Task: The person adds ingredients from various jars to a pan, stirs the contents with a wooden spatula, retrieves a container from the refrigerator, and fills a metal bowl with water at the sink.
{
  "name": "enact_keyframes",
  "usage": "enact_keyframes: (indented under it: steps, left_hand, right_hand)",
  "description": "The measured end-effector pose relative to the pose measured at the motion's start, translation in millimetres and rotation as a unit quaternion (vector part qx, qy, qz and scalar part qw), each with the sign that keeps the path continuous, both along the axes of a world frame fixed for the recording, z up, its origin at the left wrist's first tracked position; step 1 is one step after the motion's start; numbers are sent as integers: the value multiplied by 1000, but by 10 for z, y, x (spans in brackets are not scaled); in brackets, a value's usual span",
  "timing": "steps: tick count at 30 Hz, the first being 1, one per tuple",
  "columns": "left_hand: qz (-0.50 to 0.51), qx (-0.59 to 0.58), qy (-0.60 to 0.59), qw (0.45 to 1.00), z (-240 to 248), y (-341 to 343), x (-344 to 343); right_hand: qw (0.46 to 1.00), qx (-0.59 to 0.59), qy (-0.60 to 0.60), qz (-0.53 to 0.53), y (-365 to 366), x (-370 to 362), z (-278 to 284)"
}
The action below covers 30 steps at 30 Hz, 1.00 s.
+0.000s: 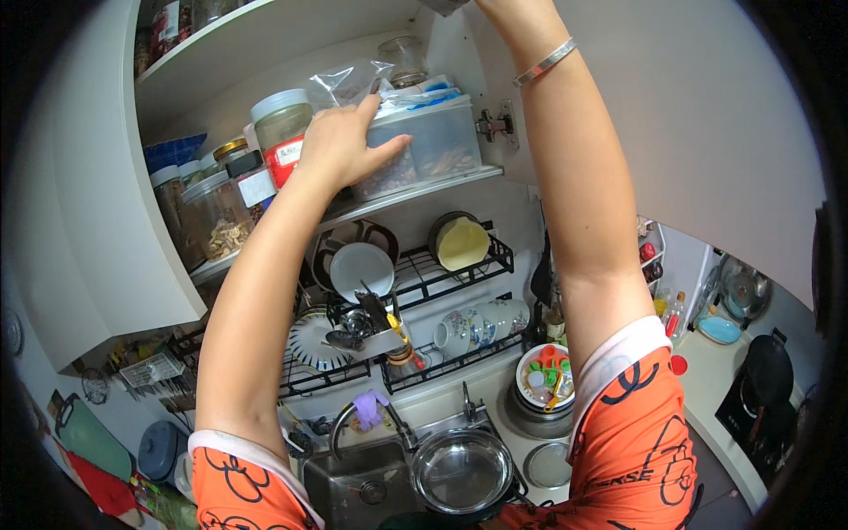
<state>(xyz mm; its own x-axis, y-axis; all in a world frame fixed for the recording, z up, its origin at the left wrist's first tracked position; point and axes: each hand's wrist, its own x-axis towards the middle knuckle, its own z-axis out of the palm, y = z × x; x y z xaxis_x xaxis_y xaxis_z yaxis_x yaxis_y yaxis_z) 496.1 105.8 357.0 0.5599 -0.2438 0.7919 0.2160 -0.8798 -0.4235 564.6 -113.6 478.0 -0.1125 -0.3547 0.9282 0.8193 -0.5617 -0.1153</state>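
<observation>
1. While both arms reach up into the open white wall cabinet (pixel 106 256), the left hand (pixel 340 141) sits left of frame centre, near the top, palm flat and fingers spread against the front of a clear rectangular plastic storage box (pixel 433 146); it presses on the box without closing round it.
2. That box stands on the cabinet's lower shelf (pixel 442 184), upper centre, just right of a clear jar with a pale green lid and red label (pixel 283 124).
3. Right of centre, the right forearm, wearing a silver bangle (pixel 543 62), rises past the top edge; the right hand is out of view, so its grip cannot be judged.
4. Below, a black wire dish rack (pixel 442 269) hangs above a steel sink (pixel 353 481).
</observation>
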Motion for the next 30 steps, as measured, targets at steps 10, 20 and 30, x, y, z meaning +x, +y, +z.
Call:
enact_keyframes:
  steps: [10, 20, 30]
  left_hand:
    - [-4, 32, -32, 999, -93, 77, 19]
    - [22, 34, -27, 999, -163, 77, 20]
    - [129, 105, -159, 973, -75, 563, -504]
  right_hand:
    - [998, -48, 12, 29, 118, -45, -30]
    - [998, -36, -30, 33, 446, 209, -162]
    - [900, -349, 259, -35, 1049, 560, -604]
